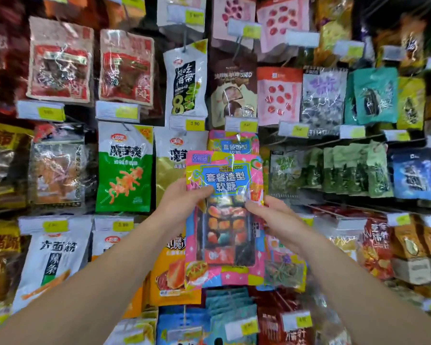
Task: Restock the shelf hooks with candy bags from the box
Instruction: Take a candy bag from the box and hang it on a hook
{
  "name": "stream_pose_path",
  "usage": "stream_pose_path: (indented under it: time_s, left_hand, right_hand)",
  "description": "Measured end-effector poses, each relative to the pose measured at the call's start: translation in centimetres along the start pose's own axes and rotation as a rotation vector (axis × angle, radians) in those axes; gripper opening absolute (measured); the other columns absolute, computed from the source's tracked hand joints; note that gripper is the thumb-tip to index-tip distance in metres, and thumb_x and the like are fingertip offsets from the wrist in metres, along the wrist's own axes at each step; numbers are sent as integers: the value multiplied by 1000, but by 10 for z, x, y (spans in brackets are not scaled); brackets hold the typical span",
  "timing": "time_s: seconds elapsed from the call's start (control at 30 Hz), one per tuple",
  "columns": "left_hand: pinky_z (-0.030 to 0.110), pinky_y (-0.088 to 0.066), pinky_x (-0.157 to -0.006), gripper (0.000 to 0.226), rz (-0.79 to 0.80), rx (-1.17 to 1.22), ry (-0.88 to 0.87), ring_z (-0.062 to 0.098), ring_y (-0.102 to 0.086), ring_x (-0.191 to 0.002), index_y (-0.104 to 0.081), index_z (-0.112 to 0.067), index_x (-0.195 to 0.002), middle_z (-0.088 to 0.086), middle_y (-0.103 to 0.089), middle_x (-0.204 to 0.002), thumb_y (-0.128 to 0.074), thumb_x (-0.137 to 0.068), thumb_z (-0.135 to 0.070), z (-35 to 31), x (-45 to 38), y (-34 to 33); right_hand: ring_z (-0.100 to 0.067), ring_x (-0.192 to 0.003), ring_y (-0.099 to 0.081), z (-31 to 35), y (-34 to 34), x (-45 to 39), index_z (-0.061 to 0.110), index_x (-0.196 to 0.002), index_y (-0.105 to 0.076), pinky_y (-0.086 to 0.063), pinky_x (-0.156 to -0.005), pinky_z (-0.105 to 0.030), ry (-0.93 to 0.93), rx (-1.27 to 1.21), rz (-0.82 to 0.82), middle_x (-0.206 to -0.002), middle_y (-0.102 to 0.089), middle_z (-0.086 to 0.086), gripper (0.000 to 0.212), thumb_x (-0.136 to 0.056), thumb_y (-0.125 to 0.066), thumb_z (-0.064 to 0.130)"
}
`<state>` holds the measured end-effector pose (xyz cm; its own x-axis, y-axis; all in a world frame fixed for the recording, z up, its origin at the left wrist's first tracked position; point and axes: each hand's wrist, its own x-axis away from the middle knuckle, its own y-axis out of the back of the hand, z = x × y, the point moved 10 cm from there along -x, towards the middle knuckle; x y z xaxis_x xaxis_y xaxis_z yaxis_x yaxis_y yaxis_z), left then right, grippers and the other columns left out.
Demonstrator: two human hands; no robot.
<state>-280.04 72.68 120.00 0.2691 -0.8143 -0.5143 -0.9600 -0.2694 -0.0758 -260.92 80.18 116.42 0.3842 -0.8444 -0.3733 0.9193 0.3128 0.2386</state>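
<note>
A pink, blue and yellow candy bag (224, 170) with a clear window of sushi-shaped sweets is held upright in front of the shelf wall. My left hand (182, 200) grips its left edge with the thumb across the front. My right hand (266, 211) pinches its right edge at about the same height. Directly behind its top hangs another bag of the same candy (233, 143) on a hook. The hook itself is hidden by the bags. The box is not in view.
Snack bags hang in rows all around: a green and white bag (123, 168) to the left, green seaweed packs (353, 170) to the right, an orange bag (172, 272) below left. Yellow price tags (194, 123) stick out on the hook ends.
</note>
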Motion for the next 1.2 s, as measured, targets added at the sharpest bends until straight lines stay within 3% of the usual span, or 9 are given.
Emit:
stream_pose_path:
  time_s: [0.07,0.17,0.23,0.33,0.43,0.7,0.83,1.0,1.2]
  left_hand:
    - [39,-56,-89,17,-41,-47,-24,26,-71,-94,-71,-5,-103,9,-76,-99,-67,-87,-2,0,-15,-2]
    - [51,-53,-94,26,-112,-51,-23,33,-70,-97,-70,-4,-104,13,-75,-101,-75,-79,-8,4,-31,3]
    - [60,-51,-93,32,-141,-59,-3,36,-68,-93,-70,-3,-102,19,-73,-101,-77,-74,-15,7,-43,1]
    - [49,-53,-88,3,-228,-87,-23,26,-65,-78,-69,-6,-87,13,-73,-87,-70,-86,-9,4,-59,-4]
    - [50,-52,-86,10,-259,-134,-56,24,-61,-79,-69,-1,-94,17,-69,-90,-66,-87,-8,-2,-71,-11]
    - [38,-54,-75,4,-336,-188,-70,24,-63,-74,-69,-3,-85,20,-71,-89,-67,-86,-7,-11,-98,-17]
    - [54,-52,-87,25,-326,-206,-93,32,-62,-77,-66,14,-97,35,-67,-98,-68,-85,-8,-16,-109,-19]
    - [51,-53,-89,20,-352,-194,-93,39,-68,-82,-70,7,-95,26,-71,-96,-70,-84,-10,-15,-120,-17]
    - [36,-57,-80,6,-315,-168,-104,26,-72,-77,-73,-8,-89,11,-76,-89,-68,-86,-9,-15,-133,-29]
  right_hand:
    - [-14,-88,-65,17,23,-24,22,-107,-65,-53,-87,-37,84,151,-81,-100,-71,-3,30,-89,-67,46]
    - [-4,-81,-57,64,49,-49,17,-111,-57,-43,-69,-13,305,382,-254,-96,-62,7,28,-91,-67,34]
    - [-11,-89,-59,92,55,-65,15,-117,-56,-44,-76,-20,458,526,-321,-103,-61,4,34,-90,-69,31]
    - [-23,-112,-57,119,53,-93,17,-133,-51,-47,-94,-36,633,725,-347,-122,-56,-5,48,-89,-68,28]
    - [-26,-123,-50,133,52,-110,17,-140,-46,-45,-102,-39,709,846,-357,-136,-47,-6,54,-89,-65,20]
    - [-29,-130,-40,149,58,-142,19,-151,-37,-49,-91,-42,756,1057,-413,-155,-31,-1,72,-87,-68,6]
    - [-32,-120,-46,158,58,-153,23,-150,-34,-50,-82,-42,838,1145,-474,-148,-36,-3,86,-78,-72,-6]
    - [-29,-111,-54,165,64,-162,25,-145,-42,-53,-76,-41,916,1077,-470,-137,-49,-1,68,-85,-61,-4]
    - [-28,-112,-60,173,71,-159,24,-137,-55,-53,-86,-46,914,952,-402,-135,-58,-1,38,-102,-45,15]
